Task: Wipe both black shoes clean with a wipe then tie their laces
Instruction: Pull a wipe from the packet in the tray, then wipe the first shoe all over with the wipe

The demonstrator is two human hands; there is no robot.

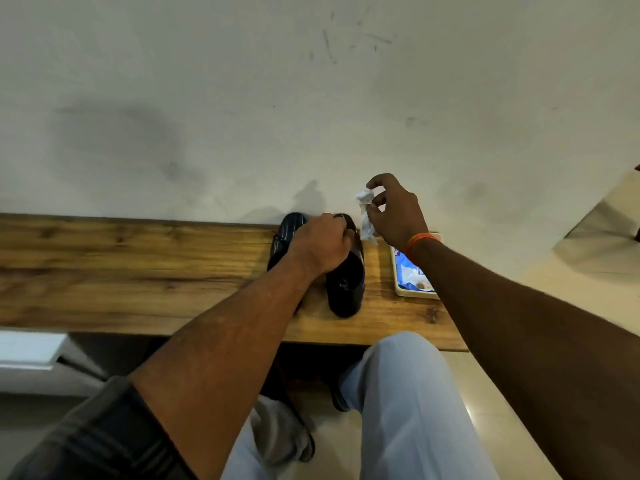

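Observation:
Two black shoes stand side by side on a wooden bench (138, 271), heels toward the wall. My left hand (322, 244) grips the heel rim of the right black shoe (346, 289), whose toe points at me. The left black shoe (289, 230) is mostly hidden behind my left forearm; a bit of its lace shows. My right hand (394, 213) hovers just right of the shoes, above the bench, pinching a crumpled white wipe (365, 216) between fingers and thumb.
A blue-and-white wipe pack (410, 275) lies on the bench to the right of the shoes, partly under my right forearm. A pale wall rises directly behind the bench. My knees in light trousers are below the bench's front edge.

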